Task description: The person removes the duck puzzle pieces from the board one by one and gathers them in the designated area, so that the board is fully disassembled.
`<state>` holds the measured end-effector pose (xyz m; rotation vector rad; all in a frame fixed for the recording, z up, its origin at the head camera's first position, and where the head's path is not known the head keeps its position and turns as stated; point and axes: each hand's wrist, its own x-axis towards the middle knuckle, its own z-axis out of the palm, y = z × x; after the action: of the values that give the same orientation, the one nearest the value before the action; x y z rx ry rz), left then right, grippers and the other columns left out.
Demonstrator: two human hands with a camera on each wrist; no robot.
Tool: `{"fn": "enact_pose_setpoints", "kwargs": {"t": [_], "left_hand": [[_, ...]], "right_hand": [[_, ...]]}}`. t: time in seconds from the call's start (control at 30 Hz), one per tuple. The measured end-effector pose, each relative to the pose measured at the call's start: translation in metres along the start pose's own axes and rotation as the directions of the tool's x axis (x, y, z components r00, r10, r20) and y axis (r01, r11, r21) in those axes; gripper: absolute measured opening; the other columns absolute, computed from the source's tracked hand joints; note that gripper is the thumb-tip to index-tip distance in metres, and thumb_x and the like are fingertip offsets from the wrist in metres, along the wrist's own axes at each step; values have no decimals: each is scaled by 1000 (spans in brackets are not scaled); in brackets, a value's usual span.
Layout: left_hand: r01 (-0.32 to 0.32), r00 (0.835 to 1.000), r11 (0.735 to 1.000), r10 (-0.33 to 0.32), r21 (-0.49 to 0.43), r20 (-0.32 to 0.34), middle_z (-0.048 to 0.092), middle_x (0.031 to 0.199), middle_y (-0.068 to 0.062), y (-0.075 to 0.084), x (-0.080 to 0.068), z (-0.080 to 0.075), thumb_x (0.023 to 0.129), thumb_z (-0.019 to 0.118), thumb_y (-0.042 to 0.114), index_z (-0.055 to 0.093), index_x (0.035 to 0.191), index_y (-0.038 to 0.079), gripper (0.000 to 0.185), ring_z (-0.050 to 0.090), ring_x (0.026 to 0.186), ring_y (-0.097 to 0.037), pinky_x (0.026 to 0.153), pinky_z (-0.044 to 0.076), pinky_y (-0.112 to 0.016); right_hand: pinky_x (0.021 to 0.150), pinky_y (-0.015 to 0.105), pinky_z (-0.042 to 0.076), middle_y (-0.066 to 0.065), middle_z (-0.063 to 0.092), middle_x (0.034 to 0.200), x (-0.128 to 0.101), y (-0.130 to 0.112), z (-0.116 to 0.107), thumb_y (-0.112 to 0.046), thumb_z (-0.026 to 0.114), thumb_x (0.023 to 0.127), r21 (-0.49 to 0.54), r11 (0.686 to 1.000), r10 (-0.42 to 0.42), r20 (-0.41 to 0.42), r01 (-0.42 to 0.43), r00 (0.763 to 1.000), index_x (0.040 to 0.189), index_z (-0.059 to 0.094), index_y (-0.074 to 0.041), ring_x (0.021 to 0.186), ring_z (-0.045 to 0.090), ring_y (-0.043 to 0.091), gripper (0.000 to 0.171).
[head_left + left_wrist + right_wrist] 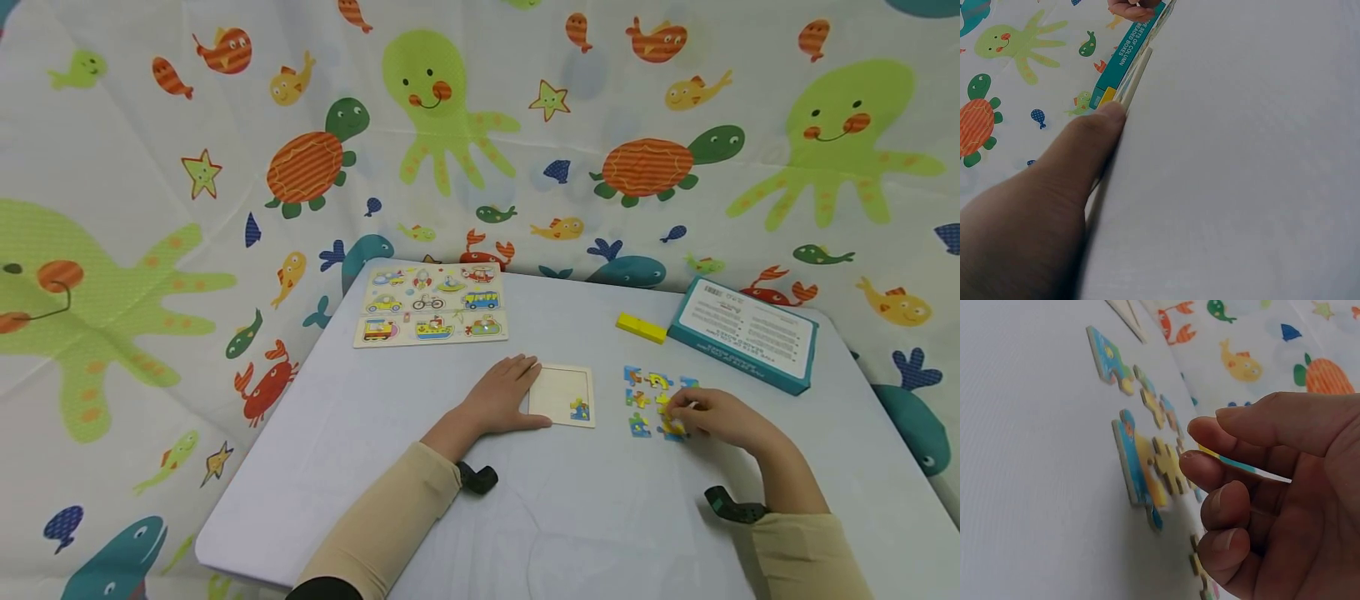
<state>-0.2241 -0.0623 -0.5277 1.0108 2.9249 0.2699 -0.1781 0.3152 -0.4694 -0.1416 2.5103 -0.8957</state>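
Note:
My left hand (501,398) lies at the left side of a small wooden puzzle tray (551,383), its fingers at the far corner and its thumb along the near edge. In the left wrist view the thumb (1088,140) touches the rim of the tray. One jigsaw piece (580,408) sits in the tray's lower right corner. Over the loose jigsaw pieces (640,425) to the right hovers my right hand (716,414), fingers loosely bent. The right wrist view shows nothing between its fingertips, which are close to a yellow piece (1166,465).
A teal box (742,333) with a white printed label lies at the back right, a yellow block (641,327) by its left corner. At the back left is a vehicle puzzle board (431,304). A sea-animal print cloth (480,108) hangs behind the white table (420,392).

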Motion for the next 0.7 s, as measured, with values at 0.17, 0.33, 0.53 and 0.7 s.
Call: {"fn": "enact_pose_setpoints", "kwargs": {"t": [0.17, 0.33, 0.53, 0.7], "left_hand": [[0, 1000, 1000, 0, -1, 0, 19, 153, 2, 0, 0, 0, 68, 28, 88, 20, 148, 18, 106, 12, 143, -17, 118, 11, -34], [1, 1000, 1000, -1, -5, 8, 19, 153, 2, -1, 0, 0, 68, 31, 87, 19, 148, 18, 106, 12, 143, -17, 118, 11, -34], [1, 1000, 1000, -1, -8, 4, 18, 153, 2, 0, 0, 0, 69, 32, 86, 19, 148, 18, 105, 12, 143, -17, 118, 12, -34], [1, 1000, 1000, -1, -6, 2, 18, 153, 2, 0, -1, -1, 69, 32, 86, 20, 148, 18, 104, 12, 143, -17, 118, 12, -34]], "right_hand": [[57, 28, 40, 8, 55, 91, 6, -10, -1, -44, 56, 88, -7, 1000, -21, -2, 21, 1000, 102, 60, -18, 73, 51, 19, 30], [60, 29, 41, 7, 56, 93, 15, -27, 4, -45, 56, 87, -10, 999, -52, -10, 52, 999, 101, 60, -19, 75, 51, 22, 30], [63, 31, 45, 7, 57, 97, 29, -46, 11, -46, 57, 87, 14, 996, -91, -2, 91, 996, 102, 60, -19, 79, 52, 23, 31], [62, 30, 44, 9, 57, 99, 38, -65, 18, -46, 56, 88, 24, 995, -100, 23, 99, 995, 104, 61, -19, 77, 52, 23, 32]]}}
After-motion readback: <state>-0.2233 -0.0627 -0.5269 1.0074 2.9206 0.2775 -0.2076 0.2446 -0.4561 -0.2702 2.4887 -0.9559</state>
